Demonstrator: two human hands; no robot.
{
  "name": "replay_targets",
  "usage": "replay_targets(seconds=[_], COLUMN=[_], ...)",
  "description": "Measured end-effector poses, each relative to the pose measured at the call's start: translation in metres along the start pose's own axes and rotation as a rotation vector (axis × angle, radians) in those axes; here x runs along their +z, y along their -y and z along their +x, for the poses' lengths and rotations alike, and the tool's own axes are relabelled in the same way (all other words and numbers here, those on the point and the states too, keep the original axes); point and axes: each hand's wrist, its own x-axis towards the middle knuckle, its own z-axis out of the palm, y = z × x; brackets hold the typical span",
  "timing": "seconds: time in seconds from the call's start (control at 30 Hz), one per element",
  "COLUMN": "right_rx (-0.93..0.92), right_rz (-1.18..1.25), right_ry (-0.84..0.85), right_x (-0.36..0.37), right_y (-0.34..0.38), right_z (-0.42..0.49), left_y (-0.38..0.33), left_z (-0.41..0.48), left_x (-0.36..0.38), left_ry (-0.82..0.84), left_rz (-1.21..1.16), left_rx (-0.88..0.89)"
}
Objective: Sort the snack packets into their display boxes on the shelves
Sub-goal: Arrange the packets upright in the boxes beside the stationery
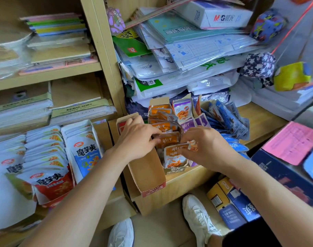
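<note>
A narrow cardboard display box [173, 171] on the low shelf holds a row of orange snack packets [162, 125]. My left hand [137, 138] reaches in from the left, its curled fingers gripping the orange packets in the middle of the row. My right hand [203, 145] pinches the top of the front orange packet [175, 154]. An empty cardboard box [148, 175] with a red front strip lies just left of it, under my left wrist. Purple packets [183, 108] stand in the box to the right, and blue packets [227, 118] are heaped further right.
Rows of white konjac snack packets [45, 157] fill the shelf at the left. Stacks of paper and plastic-wrapped stationery [187, 50] crowd the shelves above. Blue boxes [237, 204] and a carton with a pink sheet [291, 143] stand at right. My white shoes [196, 214] are on the floor.
</note>
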Motion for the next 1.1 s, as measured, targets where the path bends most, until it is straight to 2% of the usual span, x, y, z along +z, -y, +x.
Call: replay_targets(seconds=[0.1,0.27,0.37,0.47,0.67,0.73,0.83,0.9,0.97,1.1], right_rx=[0.0,0.024,0.014,-0.001,0.005,0.029,0.064,0.028,0.005,0.011], right_rz=[0.018,0.037,0.033,0.024,-0.005,-0.001,-0.031,-0.071,-0.05,-0.02], right_ry=[-0.024,-0.03,-0.017,-0.014,-0.087,-0.126,-0.113,-0.064,-0.031,-0.005], right_x=[-0.002,-0.003,-0.004,-0.004,0.002,0.003,0.006,0.008,0.009,0.011], right_y=[0.005,0.007,0.007,0.006,0.008,0.011,0.009,0.007,0.006,0.007], right_z=[-0.007,-0.016,-0.019,-0.021,-0.02,-0.019,-0.018,-0.018,-0.021,-0.026], left_y=[-0.002,-0.012,-0.016,-0.019,-0.02,-0.018,-0.014,-0.011,-0.004,0.009], left_z=[0.002,0.0,-0.002,-0.004,-0.008,-0.012,-0.017,-0.017,-0.015,-0.011], left_x=[0.0,0.0,0.0,0.001,-0.009,-0.014,-0.014,-0.015,-0.015,-0.01], left_ry=[-0.049,-0.033,-0.072,-0.117,-0.371,-0.317,0.009,0.136,0.149,0.039], left_rz=[-0.109,-0.071,-0.014,-0.069,-0.134,-0.174,-0.267,-0.39,-0.452,-0.375], left_rx=[-0.009,-0.029,0.002,0.017,0.159,0.169,0.106,0.066,0.032,0.015])
